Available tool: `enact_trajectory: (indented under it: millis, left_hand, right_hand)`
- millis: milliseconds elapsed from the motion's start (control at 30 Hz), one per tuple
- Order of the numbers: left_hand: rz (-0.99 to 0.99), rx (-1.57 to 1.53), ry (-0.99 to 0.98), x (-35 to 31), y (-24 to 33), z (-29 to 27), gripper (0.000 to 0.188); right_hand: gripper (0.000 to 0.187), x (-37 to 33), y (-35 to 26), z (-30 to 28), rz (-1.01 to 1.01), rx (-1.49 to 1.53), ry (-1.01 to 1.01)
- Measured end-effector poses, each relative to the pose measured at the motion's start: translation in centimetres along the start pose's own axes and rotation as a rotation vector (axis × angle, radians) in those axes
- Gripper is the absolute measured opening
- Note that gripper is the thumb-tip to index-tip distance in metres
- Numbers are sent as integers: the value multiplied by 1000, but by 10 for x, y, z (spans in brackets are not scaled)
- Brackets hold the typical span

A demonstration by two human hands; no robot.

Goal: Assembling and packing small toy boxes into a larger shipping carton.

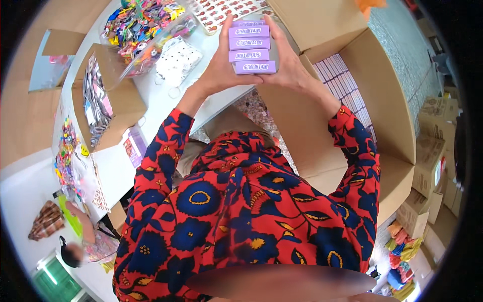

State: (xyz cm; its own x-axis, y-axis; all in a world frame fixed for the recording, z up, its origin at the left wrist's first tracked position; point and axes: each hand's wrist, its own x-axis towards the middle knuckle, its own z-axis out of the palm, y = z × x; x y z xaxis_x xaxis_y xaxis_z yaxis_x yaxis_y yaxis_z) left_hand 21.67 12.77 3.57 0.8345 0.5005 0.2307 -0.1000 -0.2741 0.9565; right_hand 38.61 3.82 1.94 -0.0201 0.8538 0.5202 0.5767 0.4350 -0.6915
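Note:
A stack of several small purple boxes is held between my two hands above the table's front edge. My left hand wraps the left side of the stack, its thumb along the near side. From the right, my right hand presses against the other side, fingers reaching up along it. The hands nearly meet below the stack. To the right stands a large open carton, with rows of small packed boxes lying inside it. A single purple box lies on the table near my left sleeve.
On the white table stand a clear bin of colourful small pieces, a carton of flat silvery packets, white patterned pouches and a printed sheet. Another person is at lower left. Stacked cartons line the right.

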Motion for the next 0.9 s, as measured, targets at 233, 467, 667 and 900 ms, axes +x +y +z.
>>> enact_trajectory:
  millis: [233,467,667,900]
  left_hand:
    - [-52,-95,-13,9,-42,-12,137]
    - [-78,-83,3,17,-81,-23,136]
    - [-47,199,27,17,-93,-28,137]
    - [62,4,-48,31,-38,-23,120]
  right_hand:
    - [110,4,39,22,71,74,-32]
    - [110,12,63,34,95,-38,-107]
    - [110,12,73,31,193,-3,-181]
    - [104,26,31,-9,251,103,-152]
